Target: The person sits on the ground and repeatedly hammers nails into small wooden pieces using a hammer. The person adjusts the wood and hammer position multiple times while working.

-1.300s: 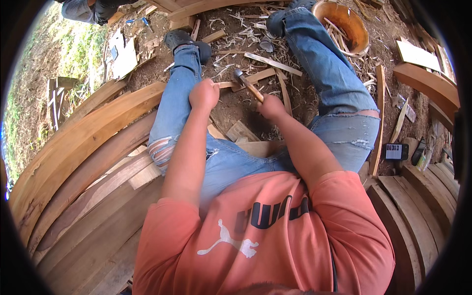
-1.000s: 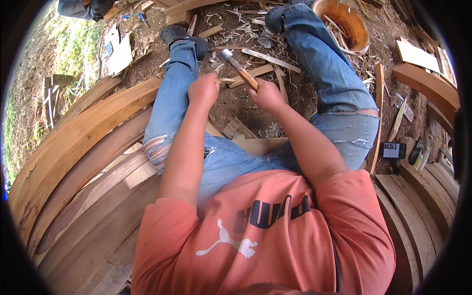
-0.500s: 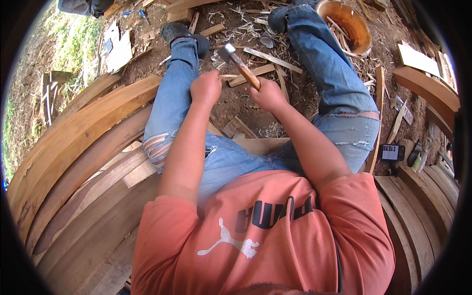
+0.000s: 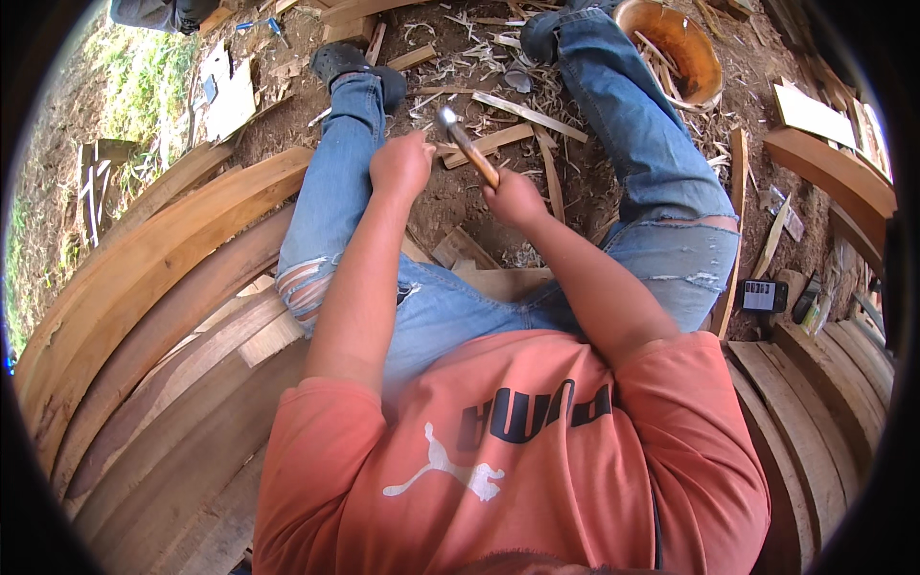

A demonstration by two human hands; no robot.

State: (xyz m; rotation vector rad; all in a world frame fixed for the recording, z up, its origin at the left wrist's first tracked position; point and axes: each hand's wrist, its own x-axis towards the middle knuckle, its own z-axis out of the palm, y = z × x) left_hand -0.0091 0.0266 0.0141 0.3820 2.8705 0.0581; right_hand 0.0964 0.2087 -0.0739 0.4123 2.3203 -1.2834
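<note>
A seated person's right hand (image 4: 515, 198) grips a raised hammer (image 4: 467, 146) above the wood scraps (image 4: 498, 144) between the knees; the left hand (image 4: 402, 165) is fisted, contents hidden. Best to strike squarely, fingers clear.

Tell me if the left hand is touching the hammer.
Apart. The head view shows the left hand closed in a fist beside the hammer, with bare ground visible between them; only the right hand grips the wooden handle.
</note>
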